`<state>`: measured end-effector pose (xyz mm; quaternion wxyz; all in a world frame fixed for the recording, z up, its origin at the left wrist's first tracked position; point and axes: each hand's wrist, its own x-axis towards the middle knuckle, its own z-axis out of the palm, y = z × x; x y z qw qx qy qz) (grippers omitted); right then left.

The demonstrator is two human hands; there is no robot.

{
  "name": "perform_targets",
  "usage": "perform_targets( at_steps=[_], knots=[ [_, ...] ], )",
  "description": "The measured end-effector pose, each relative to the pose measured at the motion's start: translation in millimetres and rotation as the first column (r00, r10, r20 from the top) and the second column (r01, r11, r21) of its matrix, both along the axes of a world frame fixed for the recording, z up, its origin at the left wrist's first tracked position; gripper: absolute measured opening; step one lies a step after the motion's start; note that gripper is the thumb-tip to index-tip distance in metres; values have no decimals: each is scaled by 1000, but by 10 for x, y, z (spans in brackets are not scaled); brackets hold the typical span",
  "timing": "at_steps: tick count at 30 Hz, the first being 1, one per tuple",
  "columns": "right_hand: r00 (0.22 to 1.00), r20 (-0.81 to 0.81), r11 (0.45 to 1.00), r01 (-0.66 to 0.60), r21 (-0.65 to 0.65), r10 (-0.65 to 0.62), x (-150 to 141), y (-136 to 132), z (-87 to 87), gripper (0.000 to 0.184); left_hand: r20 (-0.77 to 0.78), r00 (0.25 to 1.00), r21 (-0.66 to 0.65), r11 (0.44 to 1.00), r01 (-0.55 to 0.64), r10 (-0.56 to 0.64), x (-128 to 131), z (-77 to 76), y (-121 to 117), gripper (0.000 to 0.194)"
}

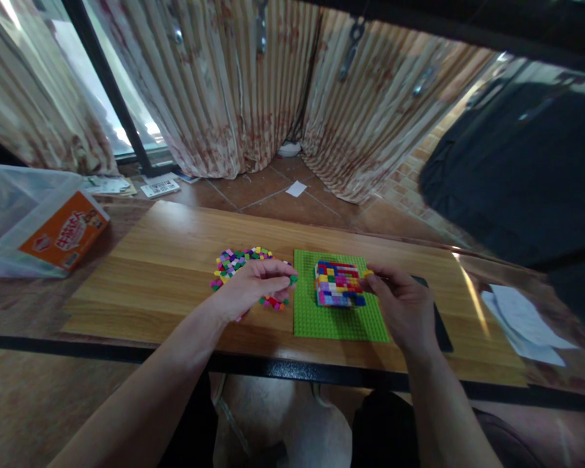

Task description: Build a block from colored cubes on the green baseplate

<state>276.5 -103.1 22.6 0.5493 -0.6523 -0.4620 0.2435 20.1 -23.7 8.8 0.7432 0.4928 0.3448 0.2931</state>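
Note:
My left hand [258,283] is closed in a pinch on a small green toy brick [293,279], just off the left edge of the green baseplate [341,328]. Beneath and behind that hand lies a pile of loose colourful bricks [238,260], partly hidden by it. A block of stacked multicoloured bricks [340,284] stands on the baseplate. At its right side, my right hand [404,302] pinches a small yellow brick [368,273] between thumb and fingers. Whether the yellow brick touches the block I cannot tell.
The wooden table [175,260] has a black front edge. A dark flat object [441,325] lies partly under my right hand. White papers [526,318] are at the right. Left of the table stands a clear plastic bin [24,214] with an orange label; curtains [214,84] hang behind.

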Motion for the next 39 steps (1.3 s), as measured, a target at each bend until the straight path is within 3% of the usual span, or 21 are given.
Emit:
perform_targets(
  at_steps=[4, 11, 16, 24, 28, 33, 39],
  knots=[
    [975, 221, 997, -22, -72, 38, 161, -100, -66, 27, -48, 999, 17, 1000, 16, -15, 25, -2, -3, 21],
    [894, 382, 972, -205, -114, 233, 135, -203, -203, 16, -103, 995, 26, 1000, 10, -8, 62, -18, -3, 19],
    [896, 411, 985, -136, -105, 168, 167, -196, -344, 20, -144, 988, 26, 999, -46, 50, 57, -53, 34, 20],
    [953, 277, 988, -95, -122, 126, 146, -173, -371, 18, -152, 987, -7, 999, -51, 50, 58, -56, 38, 20],
    [999, 7, 990, -31, -141, 32, 80, -135, -408, 19, -162, 986, -1, 999, -47, 46, 59, -52, 34, 21],
    [972, -223, 989, 48, -138, -79, 5, -90, -434, 17, -192, 980, 7, 999, -43, 43, 66, -44, 28, 21],
    [951, -295, 985, 49, -168, -97, -36, -78, -435, 24, -179, 983, 26, 999, -27, 31, 84, -60, 23, 22]
  ],
)
